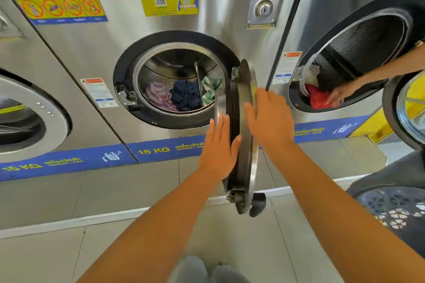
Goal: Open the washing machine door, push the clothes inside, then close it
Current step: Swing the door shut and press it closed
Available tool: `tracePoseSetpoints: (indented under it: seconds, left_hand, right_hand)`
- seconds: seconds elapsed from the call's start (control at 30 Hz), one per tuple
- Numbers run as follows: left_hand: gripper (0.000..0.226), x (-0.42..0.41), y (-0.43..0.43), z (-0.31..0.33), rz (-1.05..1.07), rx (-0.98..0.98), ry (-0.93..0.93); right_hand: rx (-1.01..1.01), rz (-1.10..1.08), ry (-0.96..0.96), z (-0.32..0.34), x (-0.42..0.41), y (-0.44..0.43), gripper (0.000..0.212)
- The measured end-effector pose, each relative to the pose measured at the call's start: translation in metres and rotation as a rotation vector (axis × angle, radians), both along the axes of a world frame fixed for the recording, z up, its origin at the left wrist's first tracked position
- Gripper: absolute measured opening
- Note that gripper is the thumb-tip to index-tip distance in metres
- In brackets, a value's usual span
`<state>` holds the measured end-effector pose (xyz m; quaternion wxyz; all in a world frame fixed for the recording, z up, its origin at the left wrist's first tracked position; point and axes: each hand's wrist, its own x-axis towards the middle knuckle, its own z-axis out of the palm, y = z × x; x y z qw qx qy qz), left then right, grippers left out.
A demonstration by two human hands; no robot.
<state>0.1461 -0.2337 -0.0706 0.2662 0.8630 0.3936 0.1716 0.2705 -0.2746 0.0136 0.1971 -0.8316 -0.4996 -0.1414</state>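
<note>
The steel washing machine (96,50) in front of me has its round door (245,135) swung out edge-on toward me, hinged at the right. Inside the drum (179,64) lie clothes: a purple striped piece (158,96), a dark blue one (186,95) and a green-and-white one (210,89). My left hand (218,147) lies flat with fingers apart against the door's inner side. My right hand (269,119) rests flat with spread fingers on the door's outer face. Neither hand holds anything.
Another person's hand (340,95) reaches into the right-hand machine (358,57) at a red cloth (318,99); its door (407,110) stands open at far right. A blue laundry basket (395,209) sits at the right. A shut machine (27,110) stands at the left. Tiled step and floor lie below.
</note>
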Motion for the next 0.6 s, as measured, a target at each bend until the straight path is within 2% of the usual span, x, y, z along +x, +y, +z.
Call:
tracePoseSetpoints:
  seconds: [0.13, 0.23, 0.33, 0.4, 0.6]
  left_hand:
    - [0.060, -0.033, 0.028, 0.003, 0.096, -0.158, -0.120]
    - [0.053, -0.057, 0.045, 0.012, 0.121, -0.259, -0.226]
    - [0.049, -0.078, 0.052, 0.022, 0.173, -0.346, -0.248]
    - [0.051, -0.085, 0.052, 0.024, 0.211, -0.340, -0.266]
    - [0.058, -0.077, 0.059, 0.027, 0.238, -0.128, -0.324]
  right_hand:
    - [0.008, 0.209, 0.070, -0.012, -0.029, 0.034, 0.066]
    - [-0.040, 0.311, 0.035, -0.015, -0.043, 0.060, 0.069]
    - [-0.068, 0.378, -0.016, -0.014, -0.042, 0.078, 0.066]
    - [-0.081, 0.418, -0.036, -0.014, -0.039, 0.088, 0.062]
    - [-0.079, 0.467, -0.068, -0.015, -0.041, 0.110, 0.058]
